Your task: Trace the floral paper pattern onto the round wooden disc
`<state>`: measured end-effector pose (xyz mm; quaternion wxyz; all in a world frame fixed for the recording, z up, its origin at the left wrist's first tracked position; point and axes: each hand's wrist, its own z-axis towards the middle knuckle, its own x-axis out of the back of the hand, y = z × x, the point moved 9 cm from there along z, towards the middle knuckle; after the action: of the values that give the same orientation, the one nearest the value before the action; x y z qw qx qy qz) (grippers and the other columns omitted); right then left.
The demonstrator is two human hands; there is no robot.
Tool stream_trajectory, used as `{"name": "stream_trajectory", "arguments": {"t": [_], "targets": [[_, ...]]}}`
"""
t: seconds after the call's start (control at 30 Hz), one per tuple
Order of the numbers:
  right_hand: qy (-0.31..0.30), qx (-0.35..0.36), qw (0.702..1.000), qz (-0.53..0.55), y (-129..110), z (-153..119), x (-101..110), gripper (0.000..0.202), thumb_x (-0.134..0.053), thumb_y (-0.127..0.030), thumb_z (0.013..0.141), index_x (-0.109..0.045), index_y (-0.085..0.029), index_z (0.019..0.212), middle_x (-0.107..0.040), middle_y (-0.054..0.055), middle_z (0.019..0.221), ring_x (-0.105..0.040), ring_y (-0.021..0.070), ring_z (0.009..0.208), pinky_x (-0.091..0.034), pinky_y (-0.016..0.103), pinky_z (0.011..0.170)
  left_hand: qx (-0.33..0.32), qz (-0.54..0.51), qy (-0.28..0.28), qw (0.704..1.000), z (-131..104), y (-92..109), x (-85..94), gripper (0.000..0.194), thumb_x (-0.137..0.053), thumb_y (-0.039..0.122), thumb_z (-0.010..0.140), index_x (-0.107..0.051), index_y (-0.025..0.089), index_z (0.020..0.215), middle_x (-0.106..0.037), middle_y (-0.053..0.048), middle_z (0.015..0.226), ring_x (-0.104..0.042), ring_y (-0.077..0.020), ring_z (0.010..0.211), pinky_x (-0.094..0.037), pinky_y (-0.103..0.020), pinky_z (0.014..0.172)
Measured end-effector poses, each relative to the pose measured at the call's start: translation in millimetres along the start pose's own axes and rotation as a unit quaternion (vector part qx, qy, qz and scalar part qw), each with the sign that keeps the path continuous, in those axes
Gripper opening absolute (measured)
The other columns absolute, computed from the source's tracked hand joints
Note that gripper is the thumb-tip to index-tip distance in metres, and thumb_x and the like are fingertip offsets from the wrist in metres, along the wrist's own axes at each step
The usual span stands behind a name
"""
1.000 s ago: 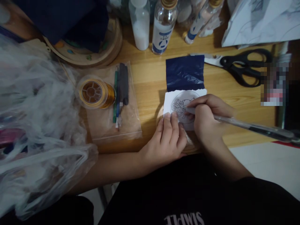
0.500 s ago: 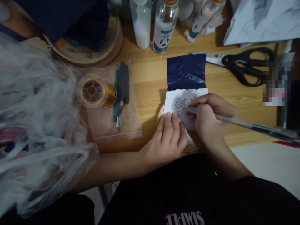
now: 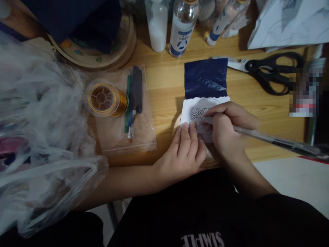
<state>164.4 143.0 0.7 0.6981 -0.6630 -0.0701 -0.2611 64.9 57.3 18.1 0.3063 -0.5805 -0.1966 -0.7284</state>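
My right hand (image 3: 227,128) is closed around a clear-barrelled pen (image 3: 272,137). The pen's tip end is over a white sheet of paper (image 3: 187,108) with a line drawing of curls inside a circle. Bent fingers of my left hand (image 3: 186,147) press on the paper's lower left edge, holding it against a round wooden piece (image 3: 177,125) mostly hidden underneath. My left thumb is largely out of sight. Dark blue carbon-like paper (image 3: 205,77) sticks out beyond the top edge of the white sheet.
Black-handled scissors (image 3: 267,70) lie at the right. A spool of golden wire (image 3: 108,99) and a clear bag with brushes (image 3: 131,106) are at the left, beside a crumpled plastic bag (image 3: 46,113). Bottles (image 3: 182,34) and a wooden hoop (image 3: 128,44) stand at the back.
My right hand and the pen have shifted slightly left over the drawing. My left hand keeps its place on the paper. The whole view has moved a little.
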Motion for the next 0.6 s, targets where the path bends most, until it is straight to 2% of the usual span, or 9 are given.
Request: {"name": "stream_trajectory", "arguments": {"t": [0.33, 0.6], "targets": [[-0.02, -0.008, 1.0, -0.02, -1.0, 0.3, -3.2, 0.022, -0.052, -0.009, 0.071, -0.069, -0.021, 0.065, -0.064, -0.005, 0.057, -0.057, 0.0086, 0.05, -0.046, 0.022, 0.052, 0.005, 0.004, 0.002, 1.0, 0.2, -1.0, 0.2, 0.068, -0.036, 0.061, 0.099, -0.057, -0.001, 0.118, -0.064, -0.032, 0.123, -0.067, -0.0362, 0.112, -0.05, -0.045, 0.098], [0.019, 0.006, 1.0, -0.001, 1.5, -1.2, 2.5, 0.023, -0.05, -0.007, 0.068, -0.068, -0.021, 0.063, -0.062, -0.006, 0.055, -0.055, 0.0084, 0.048, -0.045, 0.022, 0.05, 0.004, 0.013, 0.004, 1.0, -0.3, -0.2, 0.5, 0.071, -0.035, 0.063, 0.098, -0.058, -0.001, 0.118, -0.064, -0.031, 0.124, -0.067, -0.0357, 0.112, -0.051, -0.044, 0.099]]}}
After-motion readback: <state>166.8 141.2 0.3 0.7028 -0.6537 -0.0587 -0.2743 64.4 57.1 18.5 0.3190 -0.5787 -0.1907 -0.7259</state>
